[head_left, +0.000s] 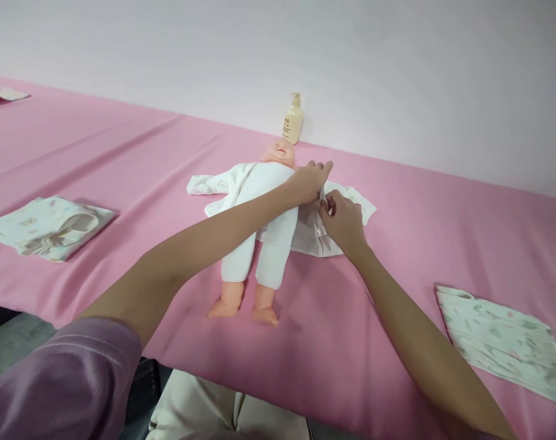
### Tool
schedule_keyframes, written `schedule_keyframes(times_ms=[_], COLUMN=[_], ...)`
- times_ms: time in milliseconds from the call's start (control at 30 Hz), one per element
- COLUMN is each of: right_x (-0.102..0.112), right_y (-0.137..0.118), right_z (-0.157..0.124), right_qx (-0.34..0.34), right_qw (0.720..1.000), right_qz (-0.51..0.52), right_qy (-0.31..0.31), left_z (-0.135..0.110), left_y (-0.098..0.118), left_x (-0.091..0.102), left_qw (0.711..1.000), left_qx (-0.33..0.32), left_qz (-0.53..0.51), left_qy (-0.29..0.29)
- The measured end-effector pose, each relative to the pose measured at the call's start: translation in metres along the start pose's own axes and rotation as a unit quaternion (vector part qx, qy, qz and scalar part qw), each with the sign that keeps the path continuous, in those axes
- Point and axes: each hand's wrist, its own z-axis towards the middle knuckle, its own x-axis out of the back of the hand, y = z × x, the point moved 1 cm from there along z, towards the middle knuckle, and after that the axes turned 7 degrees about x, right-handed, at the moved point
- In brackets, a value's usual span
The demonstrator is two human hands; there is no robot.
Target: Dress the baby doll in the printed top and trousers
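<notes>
A baby doll (278, 154) lies on its back on the pink table cover (351, 330), dressed in white trousers (264, 250) and a white printed top (241, 180) that is open on its right side. My left hand (309, 180) rests on the doll's chest and shoulder with fingers curled over the cloth. Just beside it, my right hand (341, 219) pinches the loose flap of the top (314, 235) at its edge. Both forearms reach across the table from the near side.
A folded printed garment (49, 226) lies at the left, another printed cloth (502, 339) at the right near the edge. A cream pump bottle (292, 119) stands by the white wall behind the doll's head. A further cloth (3, 93) lies at the far left.
</notes>
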Motion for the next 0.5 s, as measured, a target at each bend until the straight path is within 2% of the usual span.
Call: schedule_keyframes(times_ms=[100,167,267,333,400,500], right_x=[-0.005,-0.006,0.000,0.009,0.019,0.029], right_y=[0.003,0.003,0.006,0.012,0.024,0.046], right_z=[0.001,0.001,0.001,0.002,0.004,0.015], right_qx=[-0.003,-0.004,0.003,0.012,0.012,-0.017], right_qw=[0.999,0.998,0.996,0.997,0.999,0.999], right_qz=[0.032,0.063,0.087,0.070,0.046,0.037], right_qy=[0.003,-0.001,-0.013,-0.006,0.018,0.028], left_z=[0.008,0.009,-0.003,-0.022,-0.050,-0.098], left_y=[0.004,0.001,-0.011,-0.027,-0.050,-0.099], left_x=[-0.005,-0.006,0.006,0.022,0.040,0.058], left_qw=[1.000,1.000,0.998,0.994,0.990,0.983], left_qx=[-0.021,-0.026,-0.044,-0.056,-0.038,0.066], left_qz=[0.008,0.005,-0.037,-0.088,-0.130,-0.153], left_qy=[0.014,-0.002,-0.032,-0.015,0.028,0.078])
